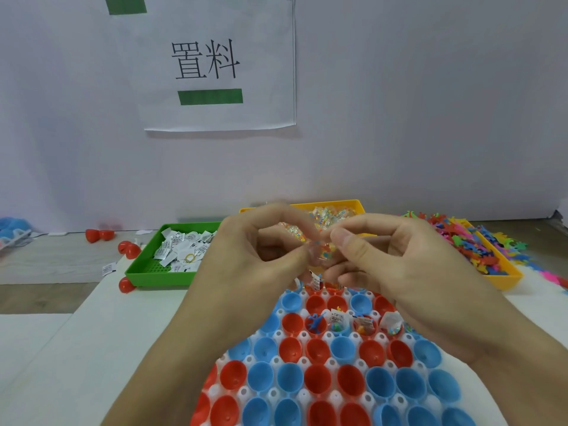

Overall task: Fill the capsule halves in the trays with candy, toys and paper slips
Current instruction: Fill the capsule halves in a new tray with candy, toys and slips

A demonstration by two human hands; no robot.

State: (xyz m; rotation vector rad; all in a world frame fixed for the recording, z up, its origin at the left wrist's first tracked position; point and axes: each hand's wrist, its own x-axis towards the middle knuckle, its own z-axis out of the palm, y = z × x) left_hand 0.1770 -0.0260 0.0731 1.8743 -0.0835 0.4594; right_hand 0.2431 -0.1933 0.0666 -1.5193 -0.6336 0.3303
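A white wall (430, 103) fills the far half of the view, bearing a paper sign (219, 64) printed with two large black characters and a green bar; a second green bar above is cut off by the top edge. Below it, a white egg-style tray (302, 395) of red and blue capsule halves (319, 379) spreads across the near centre, its near rows cut off by the bottom edge and its far rows partly hidden behind the hands. Most halves in view hold nothing; in one far row a red half carries a small blue toy figure (315, 323), and the halves to its right hold paper slips and candy packets, their details too small to read.

Two forearms reach in from the near edge. The left hand (246, 250) and right hand (396, 259) meet above the tray's far end, fingertips of both curled in and pinching a small clear candy packet (323, 253) with coloured pieces inside; motion blur softens the packet and the fingertips.

Far left, a green bin (147, 272) holds folded paper slips (181, 245), its right side hidden by the left hand. Behind the hands, a yellow bin of candy packets (330, 213) shows only its far part. At far right, another yellow bin (507, 276) overflows with bright plastic toy figures (467, 238), some spilling onto the table. Loose red capsule halves (129, 249) lie near the green bin, and a blurred blue object (13, 226) sits at the left edge, cut off.
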